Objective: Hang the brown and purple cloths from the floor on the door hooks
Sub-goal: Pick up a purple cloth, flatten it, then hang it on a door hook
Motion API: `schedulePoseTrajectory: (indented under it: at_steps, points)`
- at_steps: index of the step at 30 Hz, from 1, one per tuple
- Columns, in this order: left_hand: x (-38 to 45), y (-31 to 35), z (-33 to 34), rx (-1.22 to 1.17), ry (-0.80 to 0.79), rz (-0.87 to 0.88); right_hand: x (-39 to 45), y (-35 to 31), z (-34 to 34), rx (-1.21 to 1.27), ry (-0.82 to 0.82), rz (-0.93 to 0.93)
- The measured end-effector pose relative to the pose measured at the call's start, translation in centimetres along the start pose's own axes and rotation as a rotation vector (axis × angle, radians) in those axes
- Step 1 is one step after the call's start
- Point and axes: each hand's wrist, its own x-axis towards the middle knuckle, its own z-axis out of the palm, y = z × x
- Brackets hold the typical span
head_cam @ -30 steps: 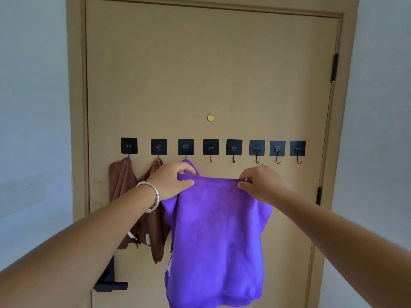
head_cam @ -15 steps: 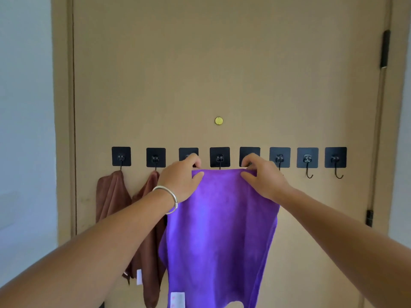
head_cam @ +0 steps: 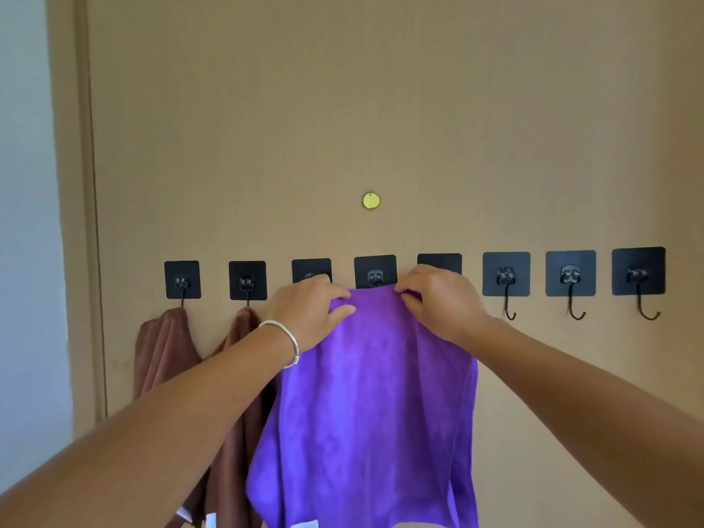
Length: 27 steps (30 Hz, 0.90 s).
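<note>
Against the tan door (head_cam: 381,108), the left hand (head_cam: 308,310) and right hand (head_cam: 438,302) each pinch the purple cloth (head_cam: 373,394) by its top edge, just under the fourth hook (head_cam: 375,274). Bunching that edge narrowly should help it catch securely.

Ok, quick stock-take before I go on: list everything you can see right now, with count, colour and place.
Door: one, tan, fills the view.
Hook plates: eight, black, in a row across the door.
Brown cloths: two, hanging from the two leftmost hooks.
Purple cloth: one, top edge held up at the fourth hook.
Peephole: one, brass, above the row.
Wall: pale, left of the frame.
Bracelet: one, silver, left wrist.
Left hand: pinches the purple cloth.
Right hand: pinches it too.
</note>
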Motion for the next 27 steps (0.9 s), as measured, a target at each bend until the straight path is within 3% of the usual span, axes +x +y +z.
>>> schedulePoseTrajectory:
  at_steps: [9,13,17,20,24,27]
  points:
    - [0.5,0.9,1.8,0.113,0.032,0.023,-0.4,0.1,2.6,-0.228,0.043,-0.107]
    - [0.0,1.9,1.8,0.198,-0.063,0.003,-1.1,-0.4,3.7,-0.361,0.172,-0.198]
    - [-1.1,3.4,2.2,0.250,-0.129,0.010,-2.2,-0.8,5.2,-0.341,0.294,-0.284]
    - [-2.0,4.7,2.8,0.147,-0.202,-0.009,-2.4,-1.3,5.6,-0.298,0.357,-0.276]
    - [-2.8,5.2,2.9,-0.172,-0.309,-0.044,-3.4,-2.2,5.1,-0.300,0.328,-0.200]
    - [-3.8,4.8,2.3,-0.221,-0.231,-0.052,-5.1,-2.7,4.8,-0.236,0.219,-0.133]
